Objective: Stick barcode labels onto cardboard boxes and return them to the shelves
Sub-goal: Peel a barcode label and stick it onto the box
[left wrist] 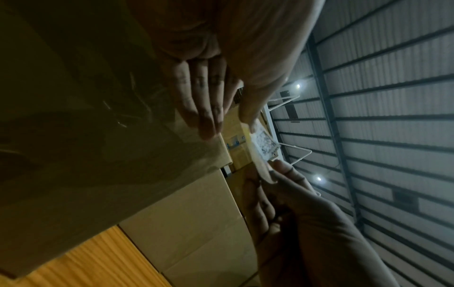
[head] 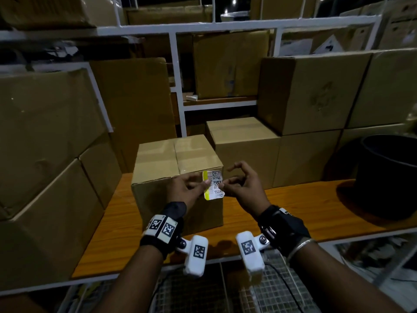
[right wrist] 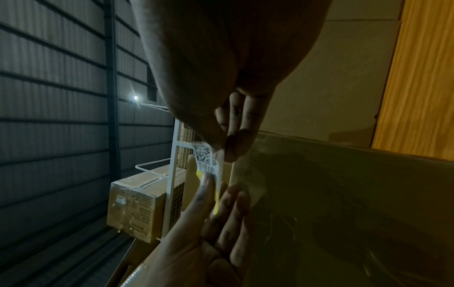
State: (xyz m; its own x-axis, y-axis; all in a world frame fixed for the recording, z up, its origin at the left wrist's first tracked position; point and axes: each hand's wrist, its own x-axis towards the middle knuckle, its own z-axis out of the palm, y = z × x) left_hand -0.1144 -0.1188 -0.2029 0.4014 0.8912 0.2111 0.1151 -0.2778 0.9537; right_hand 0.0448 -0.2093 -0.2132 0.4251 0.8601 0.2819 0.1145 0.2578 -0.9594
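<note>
A small taped cardboard box (head: 171, 168) stands on the wooden shelf board (head: 293, 206), in the middle of the head view. A barcode label (head: 214, 184) on yellow backing is held upright at the box's near right top corner. My left hand (head: 204, 185) pinches the label's yellow left edge, and its other fingers lie along the box front. My right hand (head: 225, 185) pinches the label's right edge between thumb and forefinger. The left wrist view shows the label (left wrist: 265, 145) between both hands. In the right wrist view the label (right wrist: 206, 157) curls away from its backing.
Large cardboard boxes (head: 45, 143) are stacked on the left, and more boxes (head: 311, 93) stand behind and to the right. A black bucket (head: 388, 175) sits at the shelf's right end. White shelf posts (head: 178, 86) rise behind. Wire mesh (head: 225, 290) lies below the board.
</note>
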